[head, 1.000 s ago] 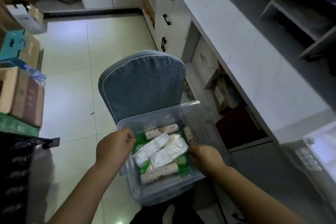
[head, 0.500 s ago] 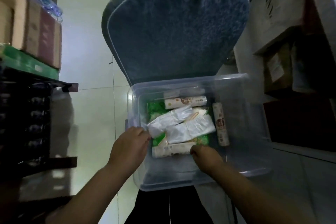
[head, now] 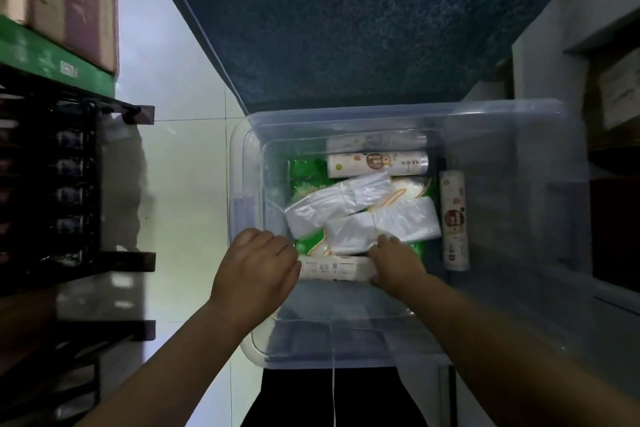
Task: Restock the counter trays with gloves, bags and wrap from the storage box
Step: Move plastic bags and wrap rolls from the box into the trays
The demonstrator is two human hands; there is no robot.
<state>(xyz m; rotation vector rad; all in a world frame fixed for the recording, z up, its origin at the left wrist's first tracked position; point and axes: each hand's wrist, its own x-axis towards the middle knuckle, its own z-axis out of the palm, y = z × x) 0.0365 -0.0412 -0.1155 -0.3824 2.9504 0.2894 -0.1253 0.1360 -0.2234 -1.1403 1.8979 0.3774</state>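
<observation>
Pale floor tiles [head: 187, 166] run under a blue-cushioned chair [head: 346, 28], with a black rack [head: 69, 184] and stacked cartons [head: 69, 3] off to the left. The clear storage box [head: 519, 218] sits against the chair, and both hands reach into its near half. Between them lies the near roll [head: 332, 269], pale-wrapped, with small dark print and what looks like a barcode, too blurred to read. The right hand [head: 398, 265] has its fingers curled over that roll's right end, thumb beneath. The left hand [head: 256, 267] sits knuckles-up at the roll's left end, fingers tucked under and hidden, so I cannot tell whether they grip it. Just beyond the fingertips lie two bundles of clear bags [head: 381, 222], crossed over each other and touching the right hand's knuckles. Under them show green packs [head: 304, 177] with white lettering that cannot be made out. Farther from the fingers the far roll [head: 377, 164] lies crosswise, cream with a brown round label. To the right of the right hand, apart from it, the side roll [head: 454, 218] lies lengthwise with the same brown label; its writing is unreadable.
</observation>
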